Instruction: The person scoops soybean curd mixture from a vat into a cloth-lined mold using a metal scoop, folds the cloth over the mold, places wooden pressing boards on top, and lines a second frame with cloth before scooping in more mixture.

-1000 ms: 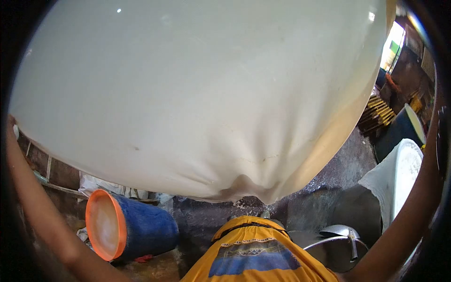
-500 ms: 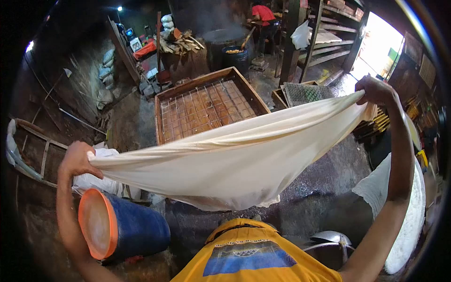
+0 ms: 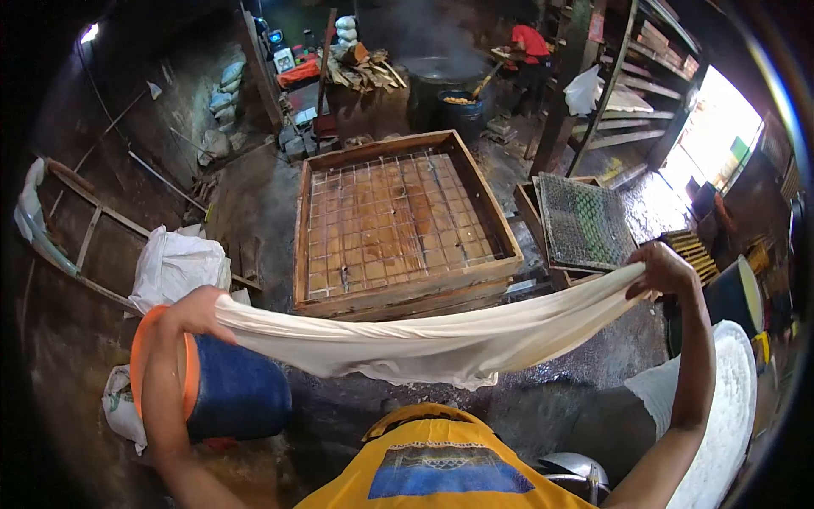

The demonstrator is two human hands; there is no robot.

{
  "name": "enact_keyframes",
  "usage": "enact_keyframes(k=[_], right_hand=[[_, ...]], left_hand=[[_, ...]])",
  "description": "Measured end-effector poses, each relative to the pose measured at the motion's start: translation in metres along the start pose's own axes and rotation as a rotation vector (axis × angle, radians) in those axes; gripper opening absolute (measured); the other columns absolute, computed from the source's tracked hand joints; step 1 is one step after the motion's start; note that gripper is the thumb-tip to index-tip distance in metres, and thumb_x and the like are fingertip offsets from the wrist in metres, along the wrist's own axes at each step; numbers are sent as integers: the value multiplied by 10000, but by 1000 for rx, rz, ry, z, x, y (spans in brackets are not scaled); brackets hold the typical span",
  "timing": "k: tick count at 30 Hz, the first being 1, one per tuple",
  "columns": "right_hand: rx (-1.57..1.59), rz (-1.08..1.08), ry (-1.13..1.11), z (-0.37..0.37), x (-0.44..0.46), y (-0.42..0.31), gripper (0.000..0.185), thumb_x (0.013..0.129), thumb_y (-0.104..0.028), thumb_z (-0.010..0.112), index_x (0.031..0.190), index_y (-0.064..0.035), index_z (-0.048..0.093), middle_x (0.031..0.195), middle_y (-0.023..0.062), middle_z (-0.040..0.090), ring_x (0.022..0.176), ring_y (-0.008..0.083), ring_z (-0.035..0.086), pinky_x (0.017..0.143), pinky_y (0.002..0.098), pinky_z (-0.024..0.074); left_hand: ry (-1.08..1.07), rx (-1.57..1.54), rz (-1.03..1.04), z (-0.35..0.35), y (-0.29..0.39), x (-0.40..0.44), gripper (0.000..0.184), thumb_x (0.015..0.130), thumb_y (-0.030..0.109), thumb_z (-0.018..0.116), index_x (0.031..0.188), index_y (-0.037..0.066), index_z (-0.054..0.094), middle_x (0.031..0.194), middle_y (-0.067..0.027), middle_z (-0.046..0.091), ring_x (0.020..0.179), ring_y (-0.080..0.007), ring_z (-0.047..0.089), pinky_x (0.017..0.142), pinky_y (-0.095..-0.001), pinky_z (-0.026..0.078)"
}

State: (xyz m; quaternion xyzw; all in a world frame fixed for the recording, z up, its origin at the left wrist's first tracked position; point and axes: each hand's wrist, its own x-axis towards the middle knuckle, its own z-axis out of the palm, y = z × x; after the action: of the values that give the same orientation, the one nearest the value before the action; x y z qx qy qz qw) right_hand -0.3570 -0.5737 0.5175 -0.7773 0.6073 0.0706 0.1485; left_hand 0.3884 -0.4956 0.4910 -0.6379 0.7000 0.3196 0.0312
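A cream-coloured cloth hangs stretched between my two hands, bunched into folds along its upper edge and drooping in the middle. My left hand grips one end, above the orange rim of a blue barrel lying on its side. At the other end, my right hand is closed on the cloth, near a mesh-topped frame. Just beyond the cloth stands a square wooden box with a metal grid across its inside. The cloth hides part of the floor in front of the box.
A white sack is at the left beside a wooden frame. At lower right lie a large white cloth-like sheet and a metal bowl. Far back, a person in red bends near a steaming vat and a blue drum.
Both hands have come down and closer to my body with the cloth, which now hangs shorter. More of the wooden box and its grid shows.
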Motion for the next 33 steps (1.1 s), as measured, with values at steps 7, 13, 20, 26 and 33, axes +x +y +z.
enact_keyframes(k=[7, 13, 20, 26, 33], right_hand=[[-86, 143, 724, 48, -20, 22, 153, 791, -129, 565, 878, -7, 599, 930, 178, 597, 909, 382, 557, 740, 441, 443], [1233, -91, 625, 82, -3, 135, 449, 971, -401, 439, 1239, -45, 495, 1196, 137, 582, 1131, 282, 541, 971, 421, 426], [1322, -574, 1023, -84, -13, 35, 376, 929, -304, 567, 1187, -31, 556, 1081, 91, 624, 953, 180, 615, 849, 351, 515], [976, -953, 661, -236, -29, 54, 654, 907, -570, 439, 1289, -40, 469, 1275, 146, 551, 1177, 283, 535, 1029, 509, 387], [589, -1046, 651, -401, 3, 48, 803, 929, -642, 241, 1383, 16, 315, 1349, 211, 473, 1288, 324, 433, 1084, 519, 323]], left_hand=[[879, 938, -382, 42, -7, -29, 223, 635, 106, 736, 830, 48, 644, 899, -211, 605, 853, -331, 607, 739, -419, 480], [984, -666, 106, 14, -75, -58, 435, 943, 343, 475, 1255, 40, 492, 1243, -110, 530, 1166, -264, 508, 969, -421, 433], [999, -1593, 653, -89, -59, -108, 541, 924, 472, 507, 1316, 102, 462, 1315, -116, 506, 1176, -308, 509, 987, -503, 437], [1612, 524, 52, -212, 0, -181, 665, 650, 198, 860, 1213, 30, 549, 1213, -111, 593, 1117, -232, 551, 966, -351, 446], [1750, 480, -85, -348, 99, -234, 538, 743, 258, 788, 1169, 1, 582, 1139, -140, 618, 1098, -247, 573, 961, -351, 449]])
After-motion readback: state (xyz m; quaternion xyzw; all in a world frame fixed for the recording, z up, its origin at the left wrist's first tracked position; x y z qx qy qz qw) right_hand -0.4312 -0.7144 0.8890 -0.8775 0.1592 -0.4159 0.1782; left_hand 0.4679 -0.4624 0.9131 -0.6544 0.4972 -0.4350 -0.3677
